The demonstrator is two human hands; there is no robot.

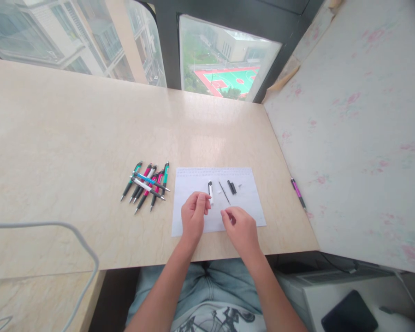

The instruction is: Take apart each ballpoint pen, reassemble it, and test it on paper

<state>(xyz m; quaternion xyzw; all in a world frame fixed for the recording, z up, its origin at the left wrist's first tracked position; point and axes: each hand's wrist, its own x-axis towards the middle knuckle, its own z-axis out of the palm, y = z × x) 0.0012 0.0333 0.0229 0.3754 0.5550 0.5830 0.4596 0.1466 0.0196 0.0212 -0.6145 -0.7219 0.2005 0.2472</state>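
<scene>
On a sheet of paper lie the parts of a pen taken apart: a white barrel with a black clip end, a thin dark refill, a short black grip piece and a tiny part to its right. My left hand is closed over the paper's left half, thumb against curled fingers, beside the white barrel. My right hand is in a pinch just below the refill's lower end. Whatever either hand holds, if anything, is too small or hidden.
Several click pens in green, pink, blue and white lie piled left of the paper. A purple pen rests by the floral wall. A grey cable loops over the table's left side. Windows stand behind.
</scene>
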